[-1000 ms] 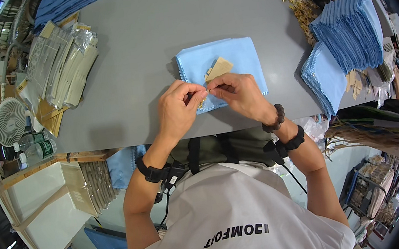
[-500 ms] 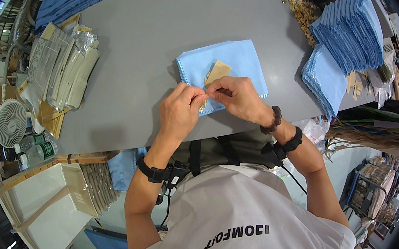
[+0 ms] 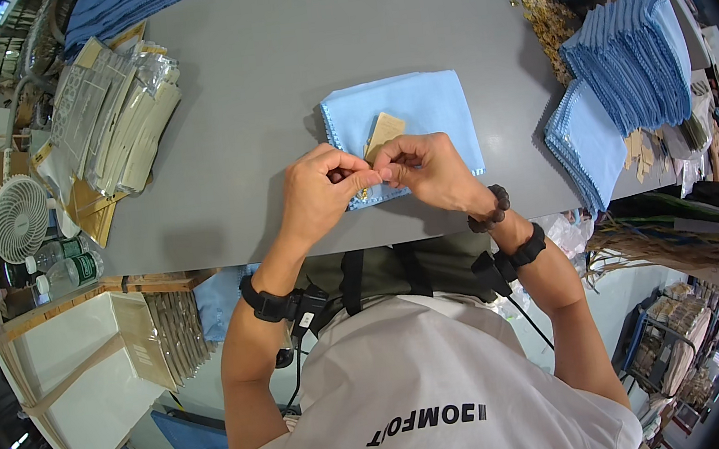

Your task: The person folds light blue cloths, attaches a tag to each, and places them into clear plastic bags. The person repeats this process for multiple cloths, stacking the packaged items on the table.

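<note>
A folded light-blue cloth (image 3: 430,105) with a stitched, scalloped edge lies flat on the grey table before me. On its lower left part rests a tan cardboard tag (image 3: 386,127), partly covered by my fingers. My left hand (image 3: 320,189) and my right hand (image 3: 432,172) meet over the cloth's near edge, their fingertips pinched together beside the tag. Whatever sits between the fingertips is too small to make out. A small gold-coloured piece (image 3: 363,195) shows just under the left fingers, at the cloth's near left corner.
At the right stand a stack of folded blue cloths (image 3: 629,61) and a heap of small gold pieces (image 3: 550,16). Clear plastic bags with pale card (image 3: 113,119) lie at the left. A white fan (image 3: 19,219) and plastic bottles (image 3: 81,269) are by the left edge.
The tag has tilted more upright and shifted slightly left. Both hands stay together over the cloth's near edge, their fingers regripped a little.
</note>
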A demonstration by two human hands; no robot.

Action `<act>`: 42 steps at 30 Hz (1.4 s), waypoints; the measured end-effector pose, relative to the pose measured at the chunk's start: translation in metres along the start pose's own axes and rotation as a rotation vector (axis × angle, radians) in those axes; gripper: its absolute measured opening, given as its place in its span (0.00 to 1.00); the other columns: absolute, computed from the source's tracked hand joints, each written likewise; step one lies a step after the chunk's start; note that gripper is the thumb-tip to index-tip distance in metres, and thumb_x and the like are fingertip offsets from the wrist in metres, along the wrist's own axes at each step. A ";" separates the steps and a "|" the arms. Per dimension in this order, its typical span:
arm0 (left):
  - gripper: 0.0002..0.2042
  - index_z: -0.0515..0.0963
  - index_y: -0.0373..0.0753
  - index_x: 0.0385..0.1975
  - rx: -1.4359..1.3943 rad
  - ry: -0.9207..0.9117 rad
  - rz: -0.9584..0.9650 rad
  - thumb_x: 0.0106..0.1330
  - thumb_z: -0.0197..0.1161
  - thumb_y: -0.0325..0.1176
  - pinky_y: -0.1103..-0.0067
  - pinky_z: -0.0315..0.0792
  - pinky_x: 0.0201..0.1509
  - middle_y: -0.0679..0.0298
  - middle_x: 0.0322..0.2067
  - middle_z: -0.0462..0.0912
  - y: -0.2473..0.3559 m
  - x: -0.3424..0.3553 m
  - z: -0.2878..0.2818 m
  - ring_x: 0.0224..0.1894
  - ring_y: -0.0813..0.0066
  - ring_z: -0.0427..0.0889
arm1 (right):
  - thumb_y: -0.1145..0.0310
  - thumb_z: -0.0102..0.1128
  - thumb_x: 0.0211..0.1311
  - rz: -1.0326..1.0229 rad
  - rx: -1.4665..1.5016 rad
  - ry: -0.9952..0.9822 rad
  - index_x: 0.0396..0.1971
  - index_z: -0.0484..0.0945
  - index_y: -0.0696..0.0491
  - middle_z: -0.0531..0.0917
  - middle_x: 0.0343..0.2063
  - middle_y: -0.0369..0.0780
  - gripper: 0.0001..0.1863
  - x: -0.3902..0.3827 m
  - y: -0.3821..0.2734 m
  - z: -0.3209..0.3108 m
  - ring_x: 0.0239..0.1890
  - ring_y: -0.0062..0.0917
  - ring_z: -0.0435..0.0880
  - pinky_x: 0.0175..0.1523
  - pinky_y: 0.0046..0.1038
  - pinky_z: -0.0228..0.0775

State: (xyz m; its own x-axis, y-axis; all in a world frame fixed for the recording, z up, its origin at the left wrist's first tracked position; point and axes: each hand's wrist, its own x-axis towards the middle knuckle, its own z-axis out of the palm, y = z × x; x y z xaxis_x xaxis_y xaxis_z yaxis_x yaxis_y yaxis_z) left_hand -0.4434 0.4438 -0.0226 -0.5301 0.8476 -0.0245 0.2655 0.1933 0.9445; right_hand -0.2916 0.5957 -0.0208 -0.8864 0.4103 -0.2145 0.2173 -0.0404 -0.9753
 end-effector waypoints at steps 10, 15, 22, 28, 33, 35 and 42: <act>0.09 0.90 0.37 0.34 0.038 -0.060 0.029 0.63 0.80 0.35 0.77 0.72 0.31 0.67 0.28 0.82 -0.008 0.001 -0.004 0.26 0.78 0.77 | 0.86 0.66 0.61 -0.107 -0.225 0.027 0.37 0.86 0.60 0.88 0.30 0.40 0.07 0.001 -0.004 0.004 0.31 0.22 0.84 0.38 0.27 0.78; 0.09 0.89 0.38 0.34 0.162 -0.018 0.105 0.65 0.78 0.37 0.74 0.73 0.32 0.66 0.29 0.83 -0.006 -0.005 -0.001 0.26 0.72 0.79 | 0.86 0.65 0.60 -0.174 -0.352 0.018 0.37 0.86 0.60 0.89 0.31 0.44 0.08 0.001 -0.010 0.004 0.29 0.27 0.86 0.38 0.29 0.78; 0.08 0.88 0.38 0.35 0.143 -0.020 0.087 0.66 0.76 0.35 0.73 0.73 0.32 0.65 0.30 0.83 -0.003 -0.006 -0.002 0.26 0.72 0.79 | 0.84 0.66 0.62 -0.027 -0.323 0.069 0.38 0.87 0.59 0.90 0.32 0.45 0.07 -0.002 -0.013 0.007 0.30 0.30 0.88 0.38 0.31 0.79; 0.06 0.88 0.37 0.35 0.139 -0.058 0.095 0.65 0.76 0.32 0.73 0.75 0.33 0.63 0.30 0.83 -0.003 -0.006 -0.005 0.28 0.70 0.81 | 0.84 0.66 0.59 -0.161 -0.380 0.083 0.37 0.87 0.59 0.89 0.32 0.45 0.07 -0.003 -0.011 0.009 0.31 0.35 0.88 0.37 0.32 0.79; 0.06 0.88 0.35 0.35 0.186 -0.064 0.126 0.65 0.76 0.31 0.74 0.76 0.34 0.63 0.30 0.83 -0.003 -0.003 -0.004 0.28 0.69 0.83 | 0.85 0.66 0.57 -0.275 -0.469 0.041 0.35 0.86 0.60 0.88 0.30 0.47 0.08 0.001 -0.008 0.006 0.31 0.39 0.88 0.36 0.33 0.79; 0.06 0.88 0.36 0.35 0.190 -0.067 0.097 0.65 0.77 0.31 0.74 0.76 0.33 0.63 0.29 0.83 -0.004 -0.002 -0.004 0.28 0.70 0.82 | 0.86 0.66 0.57 -0.263 -0.465 0.020 0.35 0.86 0.60 0.88 0.29 0.47 0.08 0.003 -0.007 0.003 0.29 0.37 0.88 0.36 0.32 0.78; 0.07 0.89 0.36 0.38 0.083 -0.012 0.095 0.64 0.77 0.29 0.76 0.75 0.33 0.64 0.30 0.84 -0.009 -0.002 -0.003 0.27 0.73 0.81 | 0.86 0.67 0.60 -0.033 -0.166 0.012 0.36 0.87 0.60 0.89 0.29 0.45 0.07 0.005 -0.009 0.004 0.28 0.29 0.86 0.35 0.31 0.76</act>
State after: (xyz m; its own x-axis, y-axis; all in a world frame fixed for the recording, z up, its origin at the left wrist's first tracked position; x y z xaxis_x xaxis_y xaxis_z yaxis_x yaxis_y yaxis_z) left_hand -0.4475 0.4385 -0.0301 -0.4896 0.8699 0.0593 0.3797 0.1515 0.9126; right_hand -0.2997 0.5940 -0.0132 -0.8892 0.4202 -0.1809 0.2536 0.1238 -0.9594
